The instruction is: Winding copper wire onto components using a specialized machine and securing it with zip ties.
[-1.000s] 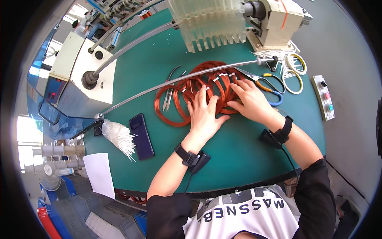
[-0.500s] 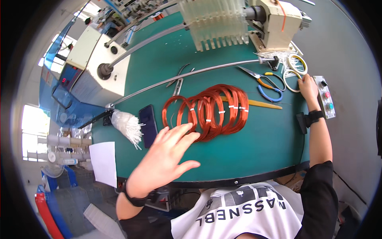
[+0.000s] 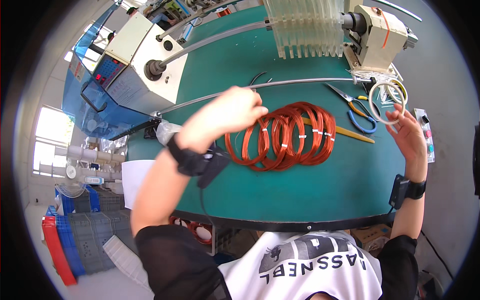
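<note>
My right hand (image 3: 407,131) holds a pale tape ring (image 3: 373,106) by its lower edge, lifted above the right side of the table. Just behind it is a second, yellowish ring (image 3: 403,90). My left hand (image 3: 231,112) hovers at the coils' left side, fingers curled, knuckles up by the metal rod (image 3: 305,80). What its fingers grip, if anything, is hidden. A dark curved tool handle (image 3: 258,77) shows beyond it. Several copper wire coils (image 3: 285,160) with white ties overlap in mid-table. To their right lie scissors (image 3: 341,93) and a blue-handled cutter (image 3: 364,126).
A yellow strip (image 3: 355,134) sticks out from under the coils. At the back stand a clear finned winding former (image 3: 305,30) and a cream machine head (image 3: 382,37). The white control machine (image 3: 137,65) is at left. A button box (image 3: 426,135) sits at the right edge.
My right hand has lifted the tape ring from the table. My left hand, spread before, has moved forward over the coils' left side and curled. The view has shifted left.
</note>
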{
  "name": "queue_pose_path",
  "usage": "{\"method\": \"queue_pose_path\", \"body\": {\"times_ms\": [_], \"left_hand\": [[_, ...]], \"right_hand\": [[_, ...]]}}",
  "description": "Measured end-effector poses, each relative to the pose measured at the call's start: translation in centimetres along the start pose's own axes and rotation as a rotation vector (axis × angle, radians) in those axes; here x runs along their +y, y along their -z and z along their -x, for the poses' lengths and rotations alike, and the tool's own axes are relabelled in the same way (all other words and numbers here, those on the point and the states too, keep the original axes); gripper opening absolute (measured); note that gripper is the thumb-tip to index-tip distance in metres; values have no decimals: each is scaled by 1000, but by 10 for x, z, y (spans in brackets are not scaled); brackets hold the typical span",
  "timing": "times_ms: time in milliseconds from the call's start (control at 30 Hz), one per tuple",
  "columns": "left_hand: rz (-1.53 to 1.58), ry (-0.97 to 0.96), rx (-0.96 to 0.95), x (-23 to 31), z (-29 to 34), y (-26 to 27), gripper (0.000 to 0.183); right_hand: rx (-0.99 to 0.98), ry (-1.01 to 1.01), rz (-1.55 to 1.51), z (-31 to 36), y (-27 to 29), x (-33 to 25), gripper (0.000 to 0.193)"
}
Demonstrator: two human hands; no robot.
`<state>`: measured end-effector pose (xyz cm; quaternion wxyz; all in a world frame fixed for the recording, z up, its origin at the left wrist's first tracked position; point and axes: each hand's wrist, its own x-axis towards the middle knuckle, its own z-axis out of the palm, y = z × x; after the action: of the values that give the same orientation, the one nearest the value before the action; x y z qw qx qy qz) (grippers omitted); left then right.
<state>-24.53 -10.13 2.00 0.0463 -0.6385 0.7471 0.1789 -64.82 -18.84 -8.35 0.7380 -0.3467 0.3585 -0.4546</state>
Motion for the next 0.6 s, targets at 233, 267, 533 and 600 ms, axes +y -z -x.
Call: {"method": "queue_pose_path", "body": {"times_ms": [233, 267, 533, 600], "left_hand": [[33, 333, 276, -73, -88, -118, 68], [13, 361, 260, -68, -91, -120, 71], [212, -10, 412, -20, -30, -75, 48], [358, -105, 507, 7, -26, -47, 40]], "right_hand": [[-64, 16, 80, 25, -78, 23, 8], [-96, 4, 60, 23, -83, 24, 7], [-275, 183, 365, 17, -151, 52, 5], [-295, 274, 522, 15, -159, 62, 7]]}}
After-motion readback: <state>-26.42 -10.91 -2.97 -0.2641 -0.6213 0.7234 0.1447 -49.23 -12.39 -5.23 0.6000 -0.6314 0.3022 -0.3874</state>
